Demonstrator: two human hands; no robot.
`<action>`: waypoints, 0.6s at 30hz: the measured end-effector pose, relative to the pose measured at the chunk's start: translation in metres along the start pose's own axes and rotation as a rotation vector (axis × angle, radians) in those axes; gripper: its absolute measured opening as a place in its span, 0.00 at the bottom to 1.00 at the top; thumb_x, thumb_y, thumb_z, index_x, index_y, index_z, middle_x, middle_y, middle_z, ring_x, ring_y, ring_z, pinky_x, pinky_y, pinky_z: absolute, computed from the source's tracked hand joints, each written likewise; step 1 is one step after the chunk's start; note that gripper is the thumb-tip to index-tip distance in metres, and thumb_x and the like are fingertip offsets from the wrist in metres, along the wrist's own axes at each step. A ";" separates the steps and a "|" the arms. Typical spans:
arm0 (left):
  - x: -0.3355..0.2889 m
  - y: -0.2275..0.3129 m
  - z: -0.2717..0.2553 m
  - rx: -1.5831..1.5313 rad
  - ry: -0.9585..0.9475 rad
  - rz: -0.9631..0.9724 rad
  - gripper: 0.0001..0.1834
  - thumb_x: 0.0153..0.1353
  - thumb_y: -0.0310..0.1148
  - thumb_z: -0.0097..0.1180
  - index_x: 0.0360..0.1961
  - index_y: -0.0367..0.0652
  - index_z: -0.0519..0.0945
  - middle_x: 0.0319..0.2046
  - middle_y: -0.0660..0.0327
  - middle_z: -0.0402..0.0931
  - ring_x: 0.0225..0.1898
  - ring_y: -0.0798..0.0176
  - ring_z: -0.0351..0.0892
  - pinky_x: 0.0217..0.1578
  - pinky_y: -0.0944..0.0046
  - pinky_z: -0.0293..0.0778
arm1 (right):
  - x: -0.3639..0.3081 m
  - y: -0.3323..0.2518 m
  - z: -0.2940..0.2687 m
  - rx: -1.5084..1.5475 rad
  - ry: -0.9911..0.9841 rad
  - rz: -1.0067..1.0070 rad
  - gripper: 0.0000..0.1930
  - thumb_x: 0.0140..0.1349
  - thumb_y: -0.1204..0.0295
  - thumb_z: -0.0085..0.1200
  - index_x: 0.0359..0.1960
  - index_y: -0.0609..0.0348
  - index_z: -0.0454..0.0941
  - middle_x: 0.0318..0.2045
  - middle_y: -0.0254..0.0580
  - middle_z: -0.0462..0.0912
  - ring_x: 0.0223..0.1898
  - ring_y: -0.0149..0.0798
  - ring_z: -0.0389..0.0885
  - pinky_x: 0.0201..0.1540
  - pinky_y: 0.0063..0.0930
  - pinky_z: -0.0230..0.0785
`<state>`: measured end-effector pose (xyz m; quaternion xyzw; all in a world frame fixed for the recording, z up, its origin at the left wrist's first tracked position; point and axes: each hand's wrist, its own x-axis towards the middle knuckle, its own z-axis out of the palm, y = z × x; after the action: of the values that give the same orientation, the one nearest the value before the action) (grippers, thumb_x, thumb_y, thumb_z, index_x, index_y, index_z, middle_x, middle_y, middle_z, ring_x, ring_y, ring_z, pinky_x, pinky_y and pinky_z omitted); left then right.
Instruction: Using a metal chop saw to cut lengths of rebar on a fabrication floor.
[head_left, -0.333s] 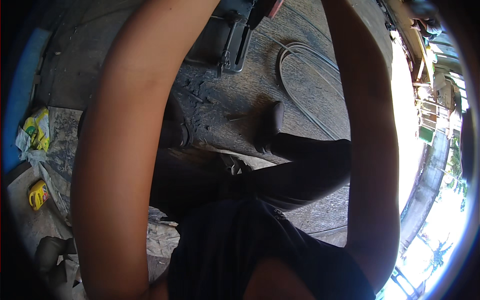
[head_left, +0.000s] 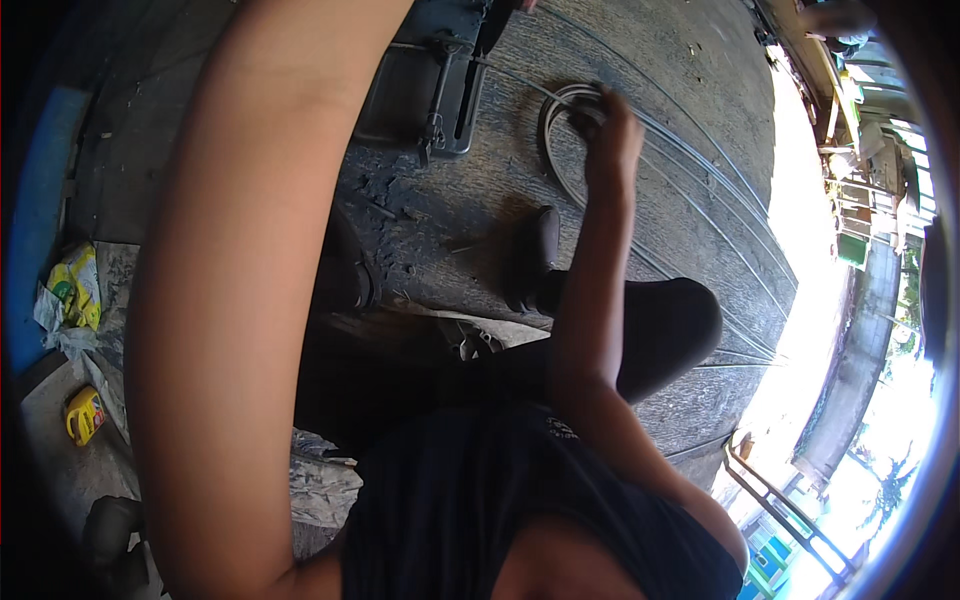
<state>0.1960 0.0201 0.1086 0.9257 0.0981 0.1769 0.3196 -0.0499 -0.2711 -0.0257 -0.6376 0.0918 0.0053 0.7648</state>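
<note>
Since the earlier frame, the right arm is swinging inward, so the right hand is now showing at the coil, while the left arm is still running off the top edge. The right fingers are dipping among the wires; in that dark patch I cannot tell whether they are gripping or merely touching. The left hand is staying out of view, so its state cannot be told.

The coil is lying on the floor, right of the black machine and beyond the right shoe. The work is seeming partway along: one strand is already reaching the machine, while the rest is remaining looped. The coil's long axis is slanting from upper left to lower right, its rounded bend facing left and its long strands trailing toward the bright right side.
</note>
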 end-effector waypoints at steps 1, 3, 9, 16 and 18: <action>0.008 0.001 0.001 -0.015 -0.023 -0.015 0.29 0.60 0.44 0.49 0.54 0.31 0.79 0.56 0.36 0.76 0.58 0.43 0.78 0.57 0.52 0.74 | -0.020 0.039 -0.013 0.058 0.083 0.288 0.17 0.68 0.67 0.49 0.49 0.70 0.78 0.35 0.50 0.81 0.29 0.41 0.82 0.32 0.30 0.77; 0.017 0.006 0.002 0.087 0.071 0.070 0.27 0.60 0.43 0.48 0.50 0.31 0.81 0.50 0.37 0.80 0.52 0.43 0.82 0.53 0.51 0.76 | -0.053 0.121 -0.026 -0.148 -0.033 0.658 0.17 0.69 0.66 0.48 0.49 0.69 0.77 0.33 0.49 0.81 0.34 0.40 0.81 0.34 0.28 0.73; 0.000 0.019 -0.021 -0.016 -0.129 -0.091 0.24 0.60 0.42 0.47 0.44 0.31 0.83 0.44 0.39 0.83 0.45 0.43 0.84 0.49 0.49 0.78 | -0.088 0.291 0.015 0.320 -0.257 1.137 0.24 0.74 0.59 0.41 0.58 0.71 0.71 0.54 0.59 0.77 0.51 0.50 0.79 0.55 0.41 0.74; -0.012 0.027 -0.033 -0.024 -0.126 -0.086 0.21 0.60 0.40 0.46 0.39 0.32 0.83 0.38 0.42 0.82 0.40 0.46 0.84 0.44 0.50 0.79 | -0.072 0.317 0.072 1.049 0.029 1.227 0.21 0.74 0.63 0.45 0.54 0.74 0.70 0.51 0.59 0.76 0.52 0.50 0.78 0.58 0.41 0.73; -0.013 0.028 -0.034 -0.038 -0.135 -0.090 0.21 0.60 0.40 0.46 0.39 0.33 0.83 0.38 0.42 0.82 0.39 0.46 0.84 0.43 0.50 0.79 | -0.063 0.326 0.082 1.209 0.079 1.157 0.17 0.73 0.67 0.49 0.51 0.73 0.70 0.48 0.56 0.77 0.50 0.50 0.79 0.57 0.39 0.74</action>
<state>0.1727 0.0131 0.1477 0.9239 0.1146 0.1011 0.3508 -0.1419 -0.1233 -0.3202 0.0306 0.4183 0.3246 0.8478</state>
